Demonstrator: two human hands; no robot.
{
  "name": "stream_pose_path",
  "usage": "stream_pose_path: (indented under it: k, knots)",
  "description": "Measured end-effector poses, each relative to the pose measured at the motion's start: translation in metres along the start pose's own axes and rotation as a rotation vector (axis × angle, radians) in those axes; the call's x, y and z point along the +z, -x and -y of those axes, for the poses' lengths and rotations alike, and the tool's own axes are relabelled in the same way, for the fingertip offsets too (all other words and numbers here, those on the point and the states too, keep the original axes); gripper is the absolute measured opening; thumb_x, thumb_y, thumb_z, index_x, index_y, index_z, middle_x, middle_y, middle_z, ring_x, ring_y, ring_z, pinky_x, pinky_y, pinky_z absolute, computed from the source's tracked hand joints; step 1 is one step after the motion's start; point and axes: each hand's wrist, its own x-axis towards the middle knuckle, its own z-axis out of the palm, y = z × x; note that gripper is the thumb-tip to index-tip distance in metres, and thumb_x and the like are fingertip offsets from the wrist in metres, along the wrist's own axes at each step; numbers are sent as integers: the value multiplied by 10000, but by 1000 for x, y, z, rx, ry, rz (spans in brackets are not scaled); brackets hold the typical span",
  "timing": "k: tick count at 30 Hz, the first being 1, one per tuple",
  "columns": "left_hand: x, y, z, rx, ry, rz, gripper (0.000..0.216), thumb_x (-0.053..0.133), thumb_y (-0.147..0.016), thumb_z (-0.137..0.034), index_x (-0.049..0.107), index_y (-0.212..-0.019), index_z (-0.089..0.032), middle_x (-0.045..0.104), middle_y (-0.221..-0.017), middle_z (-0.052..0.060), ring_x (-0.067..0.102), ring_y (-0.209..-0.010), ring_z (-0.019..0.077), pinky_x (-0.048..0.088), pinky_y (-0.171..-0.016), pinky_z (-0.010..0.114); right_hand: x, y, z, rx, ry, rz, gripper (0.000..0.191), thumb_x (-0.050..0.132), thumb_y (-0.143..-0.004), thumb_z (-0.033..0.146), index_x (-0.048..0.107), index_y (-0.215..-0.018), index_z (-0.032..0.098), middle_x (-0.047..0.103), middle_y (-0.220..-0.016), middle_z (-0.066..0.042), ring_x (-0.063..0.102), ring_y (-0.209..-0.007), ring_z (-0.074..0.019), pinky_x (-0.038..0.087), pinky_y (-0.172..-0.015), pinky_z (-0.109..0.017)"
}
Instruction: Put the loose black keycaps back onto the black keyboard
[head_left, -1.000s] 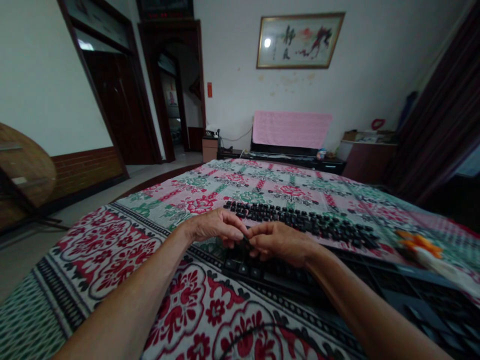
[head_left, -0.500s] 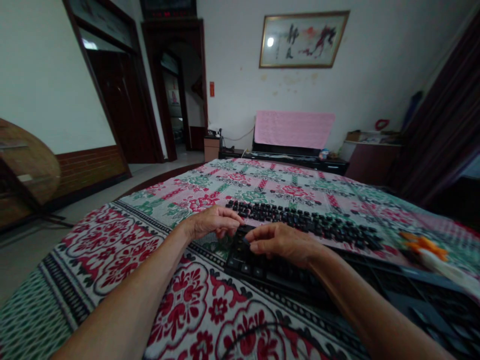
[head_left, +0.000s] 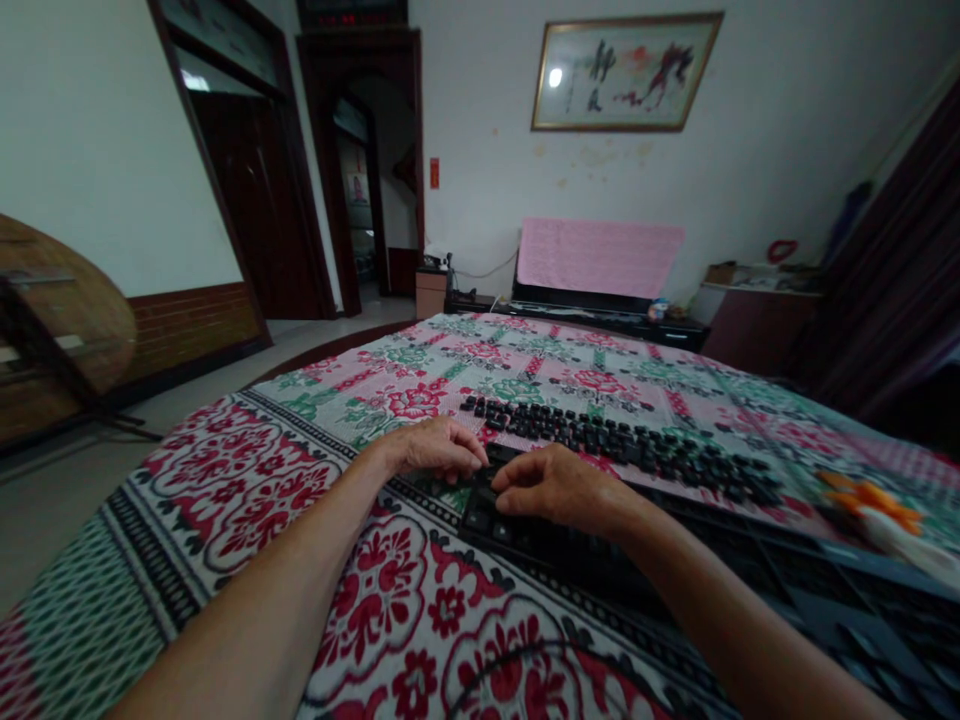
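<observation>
A black keyboard [head_left: 480,522] lies on the patterned tablecloth in front of me, with part of its key field hidden under my right hand and forearm. My right hand [head_left: 559,487] is over its left end. Thumb and forefinger close around a small dark keycap, barely visible between the fingertips at the keys. My left hand [head_left: 439,447] hovers by the keyboard's far left corner, its fingers curled together; anything inside them is hidden. Beyond both hands, loose black keycaps [head_left: 600,437] lie in uneven rows on the cloth.
A second dark keyboard [head_left: 806,580] lies to the right, partly behind my right forearm. Near it are an orange item [head_left: 870,500] and a blurred white object [head_left: 904,545]. A thin black cable [head_left: 517,648] curves across the tablecloth [head_left: 375,610] close to me.
My right hand has lowered its fingertips with the small keycap toward the keys at the keyboard's left end. The left fingers have curled in more. The view has shifted slightly left.
</observation>
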Motion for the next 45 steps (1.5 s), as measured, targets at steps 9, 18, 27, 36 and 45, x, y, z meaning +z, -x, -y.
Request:
stream_pose_path:
  k: [9, 18, 27, 36, 45]
  knots:
    - [0, 0, -1, -22, -23, 7, 300, 579, -621, -319, 603, -859, -137, 552, -611, -8, 479, -459, 54, 331, -420, 166, -3, 1, 0, 33, 4, -23, 226, 581, -608, 316, 646, -774, 177, 586, -650, 19, 443, -542, -80, 327, -494, -189]
    - [0, 0, 1, -11, -20, 14, 304, 578, -627, -329, 600, -859, -133, 546, -620, -6, 475, -461, 52, 343, -431, 172, 9, -4, -5, 20, 47, -63, 220, 579, -594, 304, 646, -753, 167, 599, -648, 16, 457, -523, -82, 337, -476, -187]
    - [-1, -3, 5, 29, 14, 40, 300, 584, -625, -311, 604, -866, -133, 546, -615, -5, 477, -456, 56, 352, -438, 181, 17, -6, -3, -4, 97, -94, 158, 556, -602, 254, 631, -701, 156, 607, -641, 6, 472, -522, -86, 354, -480, -187]
    - [-1, -3, 5, 40, -7, 51, 273, 563, -649, -294, 596, -870, -137, 540, -625, -8, 473, -464, 50, 354, -443, 176, 17, -4, -1, -29, 139, -106, 150, 548, -608, 231, 646, -691, 154, 618, -640, 4, 485, -532, -89, 363, -493, -186]
    - [0, -2, 2, 18, -28, 40, 290, 572, -633, -314, 597, -862, -139, 540, -621, -13, 476, -466, 51, 351, -442, 175, 18, -6, -2, -32, 139, -112, 150, 546, -598, 228, 646, -674, 146, 599, -604, 8, 447, -492, -76, 323, -441, -175]
